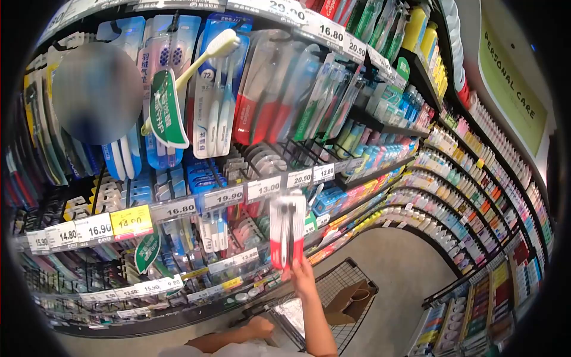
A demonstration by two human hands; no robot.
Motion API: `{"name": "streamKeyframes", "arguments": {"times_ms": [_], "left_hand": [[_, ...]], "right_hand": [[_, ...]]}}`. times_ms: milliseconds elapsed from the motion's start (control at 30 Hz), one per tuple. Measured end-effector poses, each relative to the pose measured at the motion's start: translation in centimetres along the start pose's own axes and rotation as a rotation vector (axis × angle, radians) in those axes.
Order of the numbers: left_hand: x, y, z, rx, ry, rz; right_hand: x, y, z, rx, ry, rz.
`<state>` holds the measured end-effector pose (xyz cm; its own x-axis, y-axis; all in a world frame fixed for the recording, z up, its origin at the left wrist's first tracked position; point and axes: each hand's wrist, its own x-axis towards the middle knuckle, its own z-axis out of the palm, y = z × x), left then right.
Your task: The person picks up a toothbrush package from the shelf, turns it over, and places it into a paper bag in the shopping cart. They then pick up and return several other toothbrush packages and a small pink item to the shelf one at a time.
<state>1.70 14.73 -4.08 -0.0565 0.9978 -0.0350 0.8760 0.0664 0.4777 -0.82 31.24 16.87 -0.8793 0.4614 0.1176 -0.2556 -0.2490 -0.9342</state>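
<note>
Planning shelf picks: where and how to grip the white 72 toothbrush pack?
Probably pinch the toothbrush pack by its lower edge, from the front: it hangs upright, its flat face outward and lower end above the price strip; the yellow brush crosses its upper part.

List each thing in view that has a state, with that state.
Red-and-white toothbrush pack: upright, off the rack
Right hand: closed on the pack's lower end
Left hand: curled, grip unclear
Wire cart: partly loaded
Brown box: inside the cart
Colgate packs: hanging
</note>
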Motion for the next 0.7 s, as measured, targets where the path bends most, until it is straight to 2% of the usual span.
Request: {"name": "streamKeyframes", "arguments": {"times_ms": [33, 100, 167, 400, 600, 700], "left_hand": [[-0.1, 0.2, -0.3, -0.006, -0.001, -0.001], [-0.4, 0.8, -0.2, -0.011, 0.013, 0.011], [-1.0, 0.5, -0.7, -0.025, 0.055, 0.040], [-1.7, 1.0, -1.9, -0.048, -0.011, -0.001], [-2.2, 1.6, -2.0, -0.049, 0.071, -0.024], [-2.2, 1.5, -2.0, -0.043, 0.043, -0.043]], "right_hand": [[0.7, -1.6, 1.9, 0.047, 0.028, -0.005], [2.3, -2.2, 2.4, 0.104, -0.075, 0.001], [3.5, -2.4, 2.8, 0.137, -0.042, 0.046], [5.2, -1.7, 3.4, 0.171, -0.102, 0.050], [6.1, -0.1, 4.5, 0.235, -0.020, 0.139], [5.4, 0.5, 4.6, 0.097, 0.082, 0.180]]}}
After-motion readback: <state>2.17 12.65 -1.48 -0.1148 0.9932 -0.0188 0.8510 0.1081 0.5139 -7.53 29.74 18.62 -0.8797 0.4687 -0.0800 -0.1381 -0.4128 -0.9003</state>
